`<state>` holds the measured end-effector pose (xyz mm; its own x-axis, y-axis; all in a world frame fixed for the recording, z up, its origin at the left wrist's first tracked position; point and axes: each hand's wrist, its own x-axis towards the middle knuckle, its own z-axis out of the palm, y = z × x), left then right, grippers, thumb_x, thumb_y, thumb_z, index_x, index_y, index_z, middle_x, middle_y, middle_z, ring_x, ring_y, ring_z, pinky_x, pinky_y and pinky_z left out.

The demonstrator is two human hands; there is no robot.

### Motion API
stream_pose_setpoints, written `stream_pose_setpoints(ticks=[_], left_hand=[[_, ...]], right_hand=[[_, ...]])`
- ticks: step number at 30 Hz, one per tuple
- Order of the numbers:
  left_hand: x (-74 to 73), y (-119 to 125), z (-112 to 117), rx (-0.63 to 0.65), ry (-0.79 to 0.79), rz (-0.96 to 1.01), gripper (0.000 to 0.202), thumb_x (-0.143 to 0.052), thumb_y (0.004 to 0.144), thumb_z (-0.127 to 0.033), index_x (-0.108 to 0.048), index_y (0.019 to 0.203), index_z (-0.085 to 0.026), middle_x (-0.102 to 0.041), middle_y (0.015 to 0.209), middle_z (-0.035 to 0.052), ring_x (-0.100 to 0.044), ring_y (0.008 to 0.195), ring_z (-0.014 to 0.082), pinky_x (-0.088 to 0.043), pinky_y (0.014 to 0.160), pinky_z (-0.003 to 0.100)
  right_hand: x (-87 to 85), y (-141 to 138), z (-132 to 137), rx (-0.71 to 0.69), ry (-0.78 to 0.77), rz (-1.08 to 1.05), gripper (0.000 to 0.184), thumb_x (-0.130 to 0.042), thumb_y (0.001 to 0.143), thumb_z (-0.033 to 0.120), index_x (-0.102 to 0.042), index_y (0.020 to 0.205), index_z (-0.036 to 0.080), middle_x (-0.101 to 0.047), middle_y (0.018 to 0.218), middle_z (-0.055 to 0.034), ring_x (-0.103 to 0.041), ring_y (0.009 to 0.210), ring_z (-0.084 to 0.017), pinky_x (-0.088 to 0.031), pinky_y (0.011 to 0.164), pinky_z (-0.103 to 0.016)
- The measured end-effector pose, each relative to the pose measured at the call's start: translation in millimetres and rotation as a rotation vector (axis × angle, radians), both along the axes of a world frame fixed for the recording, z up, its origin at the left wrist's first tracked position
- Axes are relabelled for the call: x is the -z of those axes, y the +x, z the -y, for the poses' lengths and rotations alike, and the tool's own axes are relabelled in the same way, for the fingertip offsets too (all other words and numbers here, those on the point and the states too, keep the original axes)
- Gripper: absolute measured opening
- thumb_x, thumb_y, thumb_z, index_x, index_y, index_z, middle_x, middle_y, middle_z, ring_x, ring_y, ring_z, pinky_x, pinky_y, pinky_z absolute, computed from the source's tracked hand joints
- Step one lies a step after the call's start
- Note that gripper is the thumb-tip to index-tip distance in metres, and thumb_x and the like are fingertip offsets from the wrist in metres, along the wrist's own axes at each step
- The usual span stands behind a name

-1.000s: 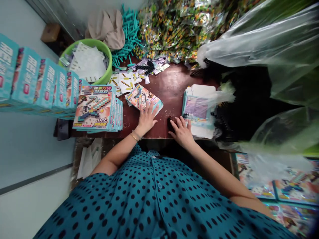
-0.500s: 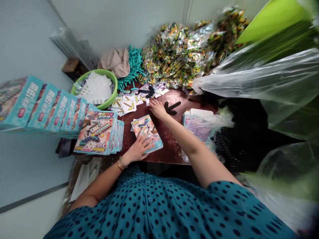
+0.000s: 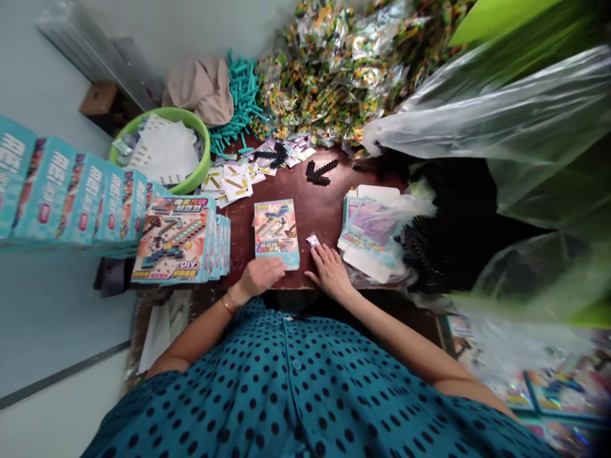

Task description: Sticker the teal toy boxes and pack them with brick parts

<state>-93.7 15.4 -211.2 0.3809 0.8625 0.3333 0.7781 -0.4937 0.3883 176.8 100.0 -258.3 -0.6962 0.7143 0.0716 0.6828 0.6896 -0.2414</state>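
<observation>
A flat colourful box [image 3: 275, 230] lies on the dark red table [image 3: 319, 203] close to its near edge. My left hand [image 3: 260, 273] is curled on the box's near end, fingers closed on it. Just right of the box, my right hand [image 3: 329, 270] lies flat with fingers stretched out. Its fingertips touch a small pale packet [image 3: 312, 240] on the table. Farther back lies a black arrow-shaped grid piece [image 3: 321, 172], apart from both hands.
A stack of printed boxes [image 3: 179, 240] stands left, with a row of teal boxes [image 3: 71, 197] beyond. Folded box blanks [image 3: 370, 226] lie right under plastic. A green basin [image 3: 198, 172], small cards [image 3: 233, 181], teal sticks [image 3: 241, 95], bagged pieces [image 3: 334, 70] and a big clear bag [image 3: 501, 114] crowd the back.
My right hand reached to the far side, left the black arrow piece there and came back with the small packet. My left hand drew the box nearer and squared it.
</observation>
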Motion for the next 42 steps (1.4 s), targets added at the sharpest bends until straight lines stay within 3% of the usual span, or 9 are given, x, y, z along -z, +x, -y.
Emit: stream_pose_setpoints(ticks=[4, 7, 13, 19, 25, 30, 36, 39, 42], left_hand=[[-28.0, 2, -24, -0.131, -0.141, -0.196, 0.062, -0.071, 0.087, -0.054, -0.06, 0.141, -0.025, -0.059, 0.148, 0.0159, -0.049, 0.144, 0.0325, -0.035, 0.121, 0.055], [-31.6, 1, -21, -0.133, -0.272, -0.368, 0.095, -0.081, 0.076, -0.053, -0.041, 0.157, -0.024, -0.03, 0.168, 0.0166, -0.021, 0.157, 0.0406, -0.014, 0.126, 0.063], [-14.7, -9, -1, -0.116, -0.23, -0.367, 0.054, -0.056, 0.09, -0.017, -0.058, 0.144, -0.018, -0.053, 0.155, 0.0142, -0.044, 0.147, 0.0323, -0.036, 0.12, 0.051], [-69.7, -14, -39, -0.411, 0.077, -0.164, 0.038, -0.041, 0.102, -0.022, -0.071, 0.125, -0.019, -0.074, 0.126, 0.0127, -0.068, 0.118, 0.0262, -0.05, 0.1, 0.043], [-120.8, -2, -70, -0.485, 0.134, -0.121, 0.036, -0.041, 0.104, -0.028, -0.071, 0.121, -0.018, -0.077, 0.114, 0.0109, -0.072, 0.103, 0.0233, -0.051, 0.093, 0.035], [-115.0, -11, -76, -0.612, 0.176, -0.01, 0.033, -0.044, 0.104, -0.03, -0.074, 0.113, -0.018, -0.079, 0.104, 0.0098, -0.073, 0.093, 0.0216, -0.053, 0.086, 0.032], [-129.0, -21, -98, -0.867, 0.334, 0.138, 0.038, -0.039, 0.106, -0.034, -0.068, 0.122, -0.016, -0.077, 0.114, 0.0129, -0.072, 0.105, 0.0234, -0.052, 0.094, 0.034], [-139.8, -13, -101, -0.818, 0.371, 0.092, 0.037, -0.039, 0.106, -0.031, -0.068, 0.124, -0.017, -0.076, 0.117, 0.0121, -0.072, 0.108, 0.0227, -0.052, 0.097, 0.034], [-134.9, -4, -89, -0.754, 0.348, 0.032, 0.033, -0.043, 0.104, -0.027, -0.072, 0.119, -0.018, -0.078, 0.113, 0.0112, -0.073, 0.105, 0.0224, -0.054, 0.095, 0.035]], right_hand=[[-3.4, 21, 41, -0.002, -0.026, -0.028, 0.082, -0.059, 0.094, 0.058, -0.037, 0.158, 0.012, -0.042, 0.16, -0.0201, -0.034, 0.152, -0.039, -0.023, 0.124, -0.062], [4.2, 35, 55, -0.051, -0.021, -0.124, 0.056, -0.057, 0.098, 0.039, -0.052, 0.149, 0.016, -0.058, 0.149, -0.0167, -0.046, 0.145, -0.034, -0.032, 0.121, -0.057], [9.3, 48, 52, 0.001, -0.087, -0.457, 0.028, -0.05, 0.102, 0.026, -0.077, 0.106, 0.022, -0.078, 0.108, -0.0104, -0.071, 0.107, -0.024, -0.056, 0.093, -0.043], [-74.0, 9, 10, 0.19, -0.111, -0.772, 0.029, -0.049, 0.104, 0.04, -0.073, 0.107, 0.024, -0.076, 0.107, -0.008, -0.072, 0.101, -0.023, -0.057, 0.092, -0.041], [-129.7, -88, -50, -0.221, 0.166, -0.659, 0.034, -0.04, 0.107, 0.029, -0.073, 0.112, 0.023, -0.075, 0.117, -0.007, -0.066, 0.109, -0.023, -0.05, 0.099, -0.043], [-112.9, -122, -91, -0.331, 0.177, -0.613, 0.031, -0.048, 0.105, 0.032, -0.068, 0.126, 0.023, -0.07, 0.13, -0.008, -0.056, 0.126, -0.025, -0.042, 0.11, -0.045], [-56.9, -155, -102, 0.118, -0.055, -0.604, 0.043, -0.034, 0.108, 0.03, -0.061, 0.135, 0.011, -0.062, 0.139, -0.0186, -0.053, 0.133, -0.027, -0.041, 0.113, -0.048], [-28.5, -160, -68, -0.176, -0.152, -0.287, 0.062, -0.057, 0.099, 0.046, -0.054, 0.143, 0.002, -0.051, 0.152, -0.0255, -0.042, 0.146, -0.037, -0.027, 0.122, -0.058], [-6.9, -111, -18, -0.42, -0.103, -0.202, 0.084, -0.061, 0.092, 0.062, -0.047, 0.15, 0.004, -0.045, 0.157, -0.0251, -0.034, 0.151, -0.04, -0.02, 0.125, -0.061]])
